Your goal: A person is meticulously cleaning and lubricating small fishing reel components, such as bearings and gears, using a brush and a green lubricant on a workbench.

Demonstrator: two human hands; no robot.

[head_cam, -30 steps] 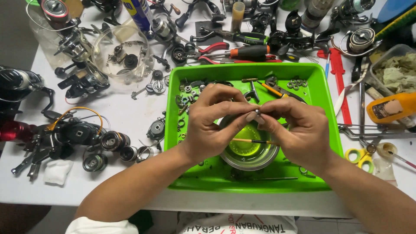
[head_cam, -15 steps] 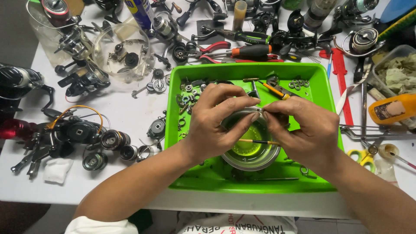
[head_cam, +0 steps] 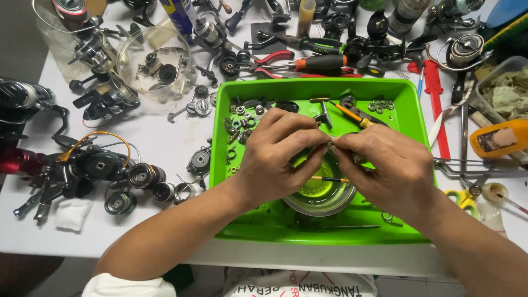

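Observation:
My left hand (head_cam: 278, 157) and my right hand (head_cam: 388, 165) meet fingertip to fingertip over a green plastic tray (head_cam: 231, 231). Between the fingertips both pinch a small dark metal part (head_cam: 330, 144), mostly hidden by the fingers. Directly below them sits a small round glass bowl (head_cam: 322, 192) of yellowish liquid, with a thin brush (head_cam: 330, 179) lying across its rim. Small washers, gears and screws (head_cam: 242, 118) lie scattered in the tray's far left corner.
Disassembled fishing reels (head_cam: 93, 165) and spools lie on the white table to the left. A clear round container (head_cam: 154, 63) of parts stands at the far left. Red-handled pliers (head_cam: 275, 58) and a screwdriver (head_cam: 319, 63) lie behind the tray; an orange bottle (head_cam: 500, 138) lies right.
Both hands stay together over the bowl; the fingers have shifted slightly around the small part. Nothing else has moved.

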